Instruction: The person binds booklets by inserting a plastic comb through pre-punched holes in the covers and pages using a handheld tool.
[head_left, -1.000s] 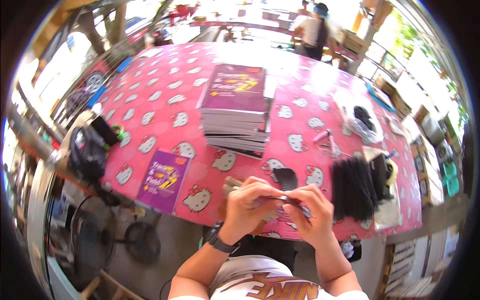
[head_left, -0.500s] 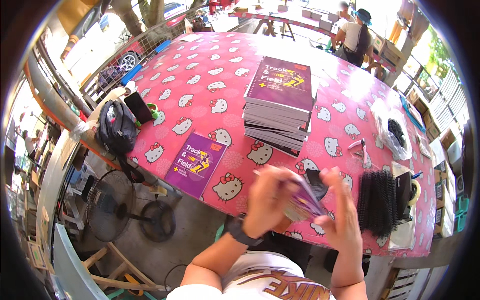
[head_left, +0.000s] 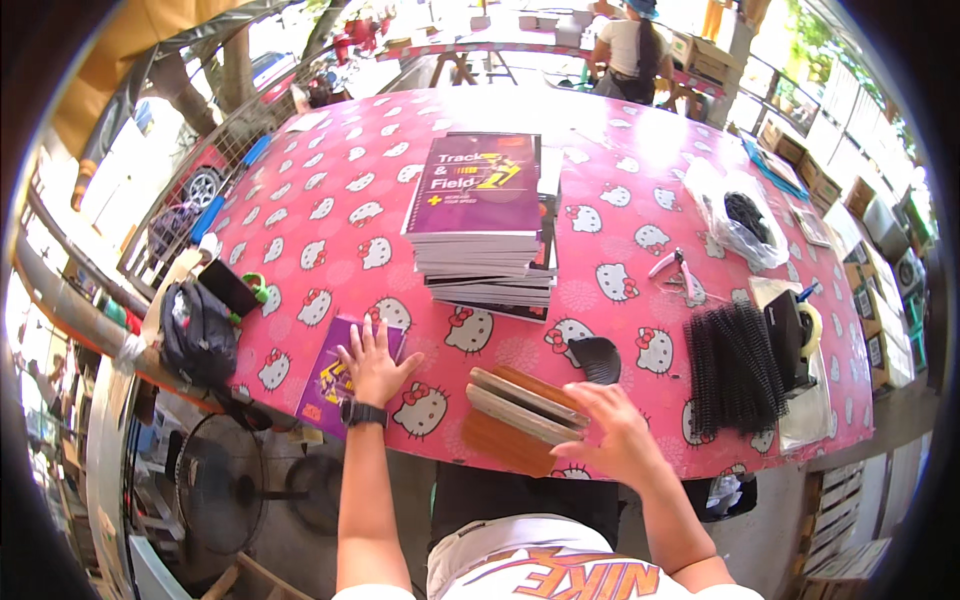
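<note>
My left hand (head_left: 372, 372) lies flat, fingers spread, on a purple notebook (head_left: 318, 388) at the table's front left. My right hand (head_left: 618, 432) is open, with thumb and fingers apart around the right end of a wooden slotted block (head_left: 522, 408); whether it touches the block I cannot tell. The block sits on a brown wooden base (head_left: 500, 446) near the front edge. Beyond it stands a tall stack of purple-covered books (head_left: 475, 195). A curved black piece (head_left: 597, 358) rests just past my right fingers.
To the right are black spiral coils (head_left: 735, 370), a tape dispenser (head_left: 797, 340), pink-handled pliers (head_left: 678, 272) and a plastic bag of black coils (head_left: 745, 220). A dark backpack (head_left: 198, 330) hangs at the left edge, above a fan (head_left: 222, 485). A person (head_left: 632, 60) sits far back.
The purple notebook between my hands has left them; the one under my left hand shows its cover turned round. My left hand has moved left, and my right hand has come down by the block.
</note>
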